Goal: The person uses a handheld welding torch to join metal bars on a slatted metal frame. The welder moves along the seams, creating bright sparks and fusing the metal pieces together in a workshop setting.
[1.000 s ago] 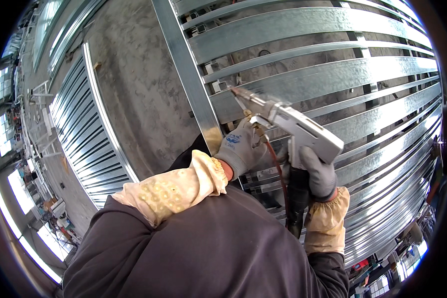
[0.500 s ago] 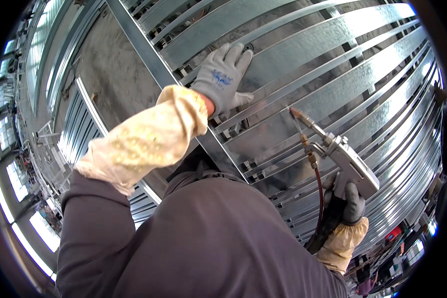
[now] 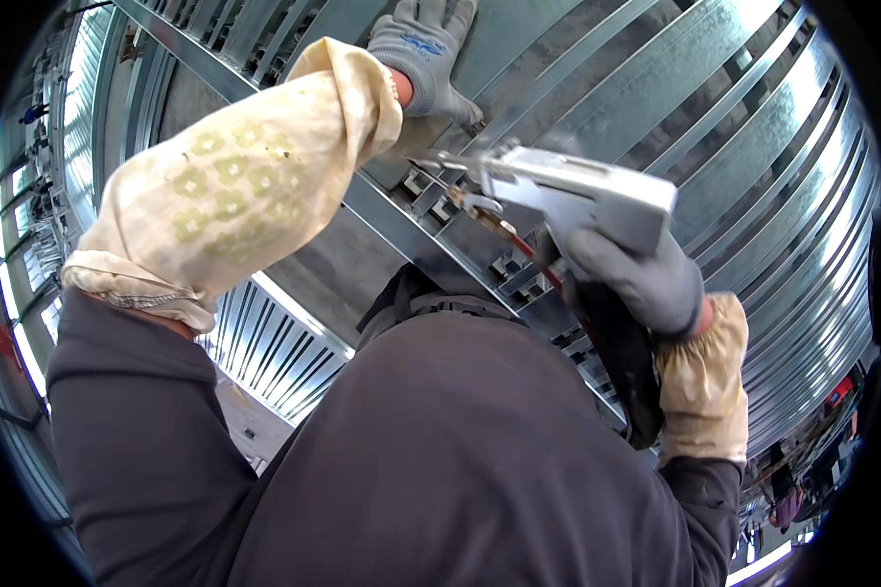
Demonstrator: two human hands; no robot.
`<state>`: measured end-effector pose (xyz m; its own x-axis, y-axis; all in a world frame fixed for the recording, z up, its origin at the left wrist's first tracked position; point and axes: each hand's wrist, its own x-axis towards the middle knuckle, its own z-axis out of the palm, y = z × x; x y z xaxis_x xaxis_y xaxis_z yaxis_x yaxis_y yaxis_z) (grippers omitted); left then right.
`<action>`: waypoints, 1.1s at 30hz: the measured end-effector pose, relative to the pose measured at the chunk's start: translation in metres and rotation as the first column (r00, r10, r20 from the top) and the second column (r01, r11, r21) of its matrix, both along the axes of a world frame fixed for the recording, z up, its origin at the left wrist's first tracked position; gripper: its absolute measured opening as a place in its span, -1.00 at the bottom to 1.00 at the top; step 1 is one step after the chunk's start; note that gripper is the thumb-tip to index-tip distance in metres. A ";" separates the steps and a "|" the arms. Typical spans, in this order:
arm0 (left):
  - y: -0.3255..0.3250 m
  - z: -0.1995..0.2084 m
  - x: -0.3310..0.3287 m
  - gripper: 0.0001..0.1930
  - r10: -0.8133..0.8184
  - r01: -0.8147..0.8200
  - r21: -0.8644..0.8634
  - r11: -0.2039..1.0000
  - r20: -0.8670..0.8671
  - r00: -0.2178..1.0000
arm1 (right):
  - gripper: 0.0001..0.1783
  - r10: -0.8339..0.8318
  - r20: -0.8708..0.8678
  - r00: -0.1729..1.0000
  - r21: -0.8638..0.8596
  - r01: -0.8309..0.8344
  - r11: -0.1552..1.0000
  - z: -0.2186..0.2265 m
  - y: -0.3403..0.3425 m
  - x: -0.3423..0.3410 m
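From where I stand, the right hand [image 3: 636, 279] is wrapped round the grip of a silver torch gun [image 3: 597, 186], which sits above a slatted metal panel [image 3: 626, 108], its blurred nozzle pointing toward the left hand [image 3: 421, 59]. That left hand lies spread wide, palm down, on a broad slat, its fingertips cut off by the view. The gun looks rigid and fairly weighty, with a thin hose [image 3: 519, 245] and a black cable sleeve [image 3: 622, 367] likely dragging; the grip seems the right hold, away from the possibly hot nozzle. The slats look stiff, smooth and slippery.
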<state>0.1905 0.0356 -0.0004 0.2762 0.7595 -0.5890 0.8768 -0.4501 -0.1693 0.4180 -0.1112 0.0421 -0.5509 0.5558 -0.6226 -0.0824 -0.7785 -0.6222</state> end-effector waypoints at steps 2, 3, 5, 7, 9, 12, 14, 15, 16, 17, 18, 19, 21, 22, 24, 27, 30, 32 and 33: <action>0.001 -0.013 0.003 0.38 -0.013 0.013 -0.060 0.998 0.001 1.000 | -0.52 -0.009 -0.018 1.000 0.046 0.009 0.999 -0.018 0.006 -0.016; 0.004 -0.028 0.001 0.40 -0.042 0.043 -0.046 0.998 0.041 0.998 | -0.54 -0.002 -0.023 1.000 0.048 0.003 0.999 -0.027 0.009 -0.024; 0.002 -0.016 -0.008 0.42 -0.035 0.035 0.012 0.999 0.020 0.999 | -0.57 0.042 -0.095 0.995 0.115 -0.031 0.993 -0.029 0.018 -0.039; 0.006 -0.027 -0.006 0.42 -0.055 0.055 0.002 0.998 0.075 0.996 | -0.61 0.007 -0.067 0.998 0.155 0.003 0.988 -0.040 0.024 -0.053; 0.003 -0.029 -0.009 0.42 -0.101 0.092 0.064 0.994 0.159 0.982 | -0.60 0.001 -0.088 0.996 0.219 0.018 0.976 -0.063 0.027 -0.062; 0.009 -0.035 -0.013 0.43 -0.095 0.094 0.014 0.995 0.080 0.992 | -0.60 -0.002 -0.148 0.989 0.258 0.041 0.965 -0.075 0.029 -0.073; 0.007 -0.039 -0.016 0.45 -0.098 0.092 0.061 0.994 0.116 0.988 | -0.62 -0.013 -0.177 0.984 0.271 0.061 0.961 -0.078 0.028 -0.076; 0.005 -0.041 -0.018 0.46 -0.096 0.086 0.083 0.993 0.133 0.986 | -0.61 0.003 -0.151 0.989 0.270 0.038 0.962 -0.078 0.028 -0.077; 0.004 -0.042 -0.019 0.47 -0.095 0.080 0.105 0.991 0.151 0.984 | -0.61 0.019 -0.124 0.992 0.268 0.016 0.963 -0.077 0.027 -0.076; 0.004 -0.042 -0.019 0.48 -0.094 0.079 0.102 0.992 0.158 0.983 | -0.61 0.032 -0.096 0.995 0.270 -0.005 0.963 -0.076 0.027 -0.076; 0.005 -0.043 -0.020 0.48 -0.094 0.078 0.099 0.992 0.165 0.982 | -0.61 0.044 -0.087 0.995 0.270 -0.019 0.963 -0.077 0.027 -0.076; 0.005 -0.042 -0.020 0.48 -0.094 0.079 0.095 0.992 0.171 0.981 | -0.60 0.056 -0.080 0.995 0.269 -0.032 0.963 -0.078 0.027 -0.075; 0.006 -0.037 -0.018 0.48 -0.080 0.072 0.053 0.996 0.156 0.984 | -0.59 0.079 -0.075 0.994 0.237 -0.059 0.970 -0.078 0.028 -0.076; 0.009 -0.033 -0.015 0.48 -0.066 0.065 0.016 0.998 0.134 0.989 | -0.58 0.091 -0.077 0.993 0.205 -0.073 0.976 -0.075 0.029 -0.075; 0.010 -0.025 -0.011 0.48 -0.045 0.048 -0.027 0.998 0.101 0.994 | -0.55 0.089 -0.079 0.993 0.229 -0.069 0.971 -0.075 0.029 -0.076; 0.010 -0.023 -0.009 0.48 -0.031 0.035 -0.040 0.999 0.084 0.996 | -0.51 0.067 -0.079 0.995 0.305 -0.040 0.952 -0.076 0.029 -0.078; 0.010 -0.026 -0.008 0.48 -0.037 0.041 -0.043 0.998 0.091 0.995 | -0.49 0.073 -0.080 0.994 0.245 -0.051 0.968 -0.074 0.031 -0.076; 0.010 -0.027 -0.009 0.48 -0.037 0.041 -0.046 0.998 0.089 0.995 | -0.49 0.062 -0.089 0.994 0.246 -0.038 0.968 -0.074 0.030 -0.076; 0.010 -0.028 -0.009 0.48 -0.034 0.039 -0.046 0.998 0.091 0.995 | -0.49 0.064 -0.084 0.994 0.250 -0.041 0.967 -0.074 0.030 -0.076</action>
